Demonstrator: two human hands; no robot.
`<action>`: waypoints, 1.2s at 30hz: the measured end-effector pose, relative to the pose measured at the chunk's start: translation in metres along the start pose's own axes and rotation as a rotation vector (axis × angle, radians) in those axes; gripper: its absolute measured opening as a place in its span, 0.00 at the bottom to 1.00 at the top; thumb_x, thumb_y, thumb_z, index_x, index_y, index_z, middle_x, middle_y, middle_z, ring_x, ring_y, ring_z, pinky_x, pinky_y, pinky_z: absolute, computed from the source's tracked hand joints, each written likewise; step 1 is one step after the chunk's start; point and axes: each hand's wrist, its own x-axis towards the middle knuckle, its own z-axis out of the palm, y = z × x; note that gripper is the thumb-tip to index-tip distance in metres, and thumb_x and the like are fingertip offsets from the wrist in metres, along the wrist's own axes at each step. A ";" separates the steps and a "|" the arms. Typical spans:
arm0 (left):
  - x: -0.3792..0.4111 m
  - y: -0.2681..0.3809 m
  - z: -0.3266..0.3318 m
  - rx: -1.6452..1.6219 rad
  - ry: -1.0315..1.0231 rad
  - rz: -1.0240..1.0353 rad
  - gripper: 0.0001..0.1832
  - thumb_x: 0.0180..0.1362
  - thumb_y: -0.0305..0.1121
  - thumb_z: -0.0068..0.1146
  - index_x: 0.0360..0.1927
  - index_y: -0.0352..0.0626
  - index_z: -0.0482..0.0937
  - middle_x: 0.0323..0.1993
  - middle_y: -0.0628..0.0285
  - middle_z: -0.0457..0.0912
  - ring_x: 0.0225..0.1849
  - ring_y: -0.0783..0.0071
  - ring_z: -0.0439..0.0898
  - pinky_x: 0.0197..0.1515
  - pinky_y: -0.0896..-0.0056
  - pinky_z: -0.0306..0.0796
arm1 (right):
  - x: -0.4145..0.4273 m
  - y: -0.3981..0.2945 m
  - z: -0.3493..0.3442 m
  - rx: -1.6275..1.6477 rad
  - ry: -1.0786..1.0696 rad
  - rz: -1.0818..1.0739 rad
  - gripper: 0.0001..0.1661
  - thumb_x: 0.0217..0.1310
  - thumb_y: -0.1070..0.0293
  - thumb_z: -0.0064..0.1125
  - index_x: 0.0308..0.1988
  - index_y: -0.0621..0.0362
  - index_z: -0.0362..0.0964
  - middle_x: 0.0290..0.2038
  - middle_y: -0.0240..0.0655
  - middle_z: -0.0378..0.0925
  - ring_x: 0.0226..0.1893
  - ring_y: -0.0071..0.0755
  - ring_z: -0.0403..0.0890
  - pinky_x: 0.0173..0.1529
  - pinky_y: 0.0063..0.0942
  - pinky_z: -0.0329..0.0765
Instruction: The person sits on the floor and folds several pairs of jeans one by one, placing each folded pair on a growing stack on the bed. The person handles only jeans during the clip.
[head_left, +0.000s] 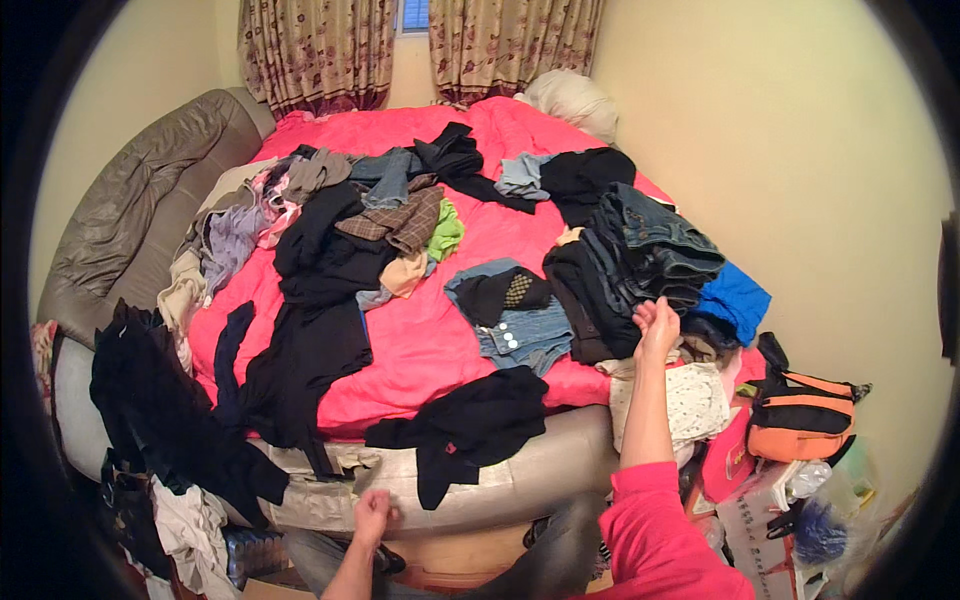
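Observation:
My right hand (657, 328) reaches out at the front edge of a pile of folded dark jeans (667, 232), its fingers slightly bent and no garment visible in them. Whether the fingertips touch the pile is unclear. Low in front of the bed, my left hand (373, 514) has curled, slightly blurred fingers. Just beyond it, a black garment with a small red mark (480, 424) drapes over the bed's padded front edge (547, 465). Further in lie blue denim shorts with white buttons (525, 334), partly covered by a black piece with a studded patch (517, 289).
Heaped clothes (330, 247) spread over the pink bedcover (420, 322). A black garment (165, 405) hangs off the left corner. A blue folded cloth (735, 300) and a patterned white cloth (690, 405) lie right, near an orange and black bag (802, 420). Plastic bags (825, 517) sit below.

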 end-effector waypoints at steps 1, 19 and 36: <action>0.021 0.016 0.005 -0.007 0.025 0.119 0.07 0.62 0.31 0.49 0.36 0.38 0.74 0.21 0.68 0.72 0.21 0.79 0.72 0.25 0.75 0.69 | -0.011 0.017 0.002 -0.026 -0.029 0.019 0.13 0.61 0.65 0.55 0.40 0.62 0.65 0.32 0.39 0.75 0.26 0.30 0.78 0.28 0.23 0.76; 0.374 0.139 0.119 0.972 0.485 0.339 0.36 0.59 0.45 0.47 0.63 0.30 0.54 0.66 0.40 0.51 0.69 0.48 0.48 0.69 0.56 0.44 | -0.028 0.195 0.241 -0.432 -0.758 0.378 0.05 0.59 0.74 0.51 0.37 0.62 0.68 0.26 0.33 0.74 0.22 0.22 0.75 0.27 0.20 0.73; 0.386 0.126 0.133 1.108 0.619 0.337 0.27 0.55 0.43 0.48 0.48 0.25 0.68 0.50 0.38 0.68 0.58 0.38 0.63 0.61 0.46 0.55 | -0.049 0.350 0.528 -1.347 -1.296 -0.258 0.54 0.40 0.48 0.68 0.65 0.47 0.52 0.68 0.54 0.40 0.64 0.63 0.52 0.61 0.56 0.59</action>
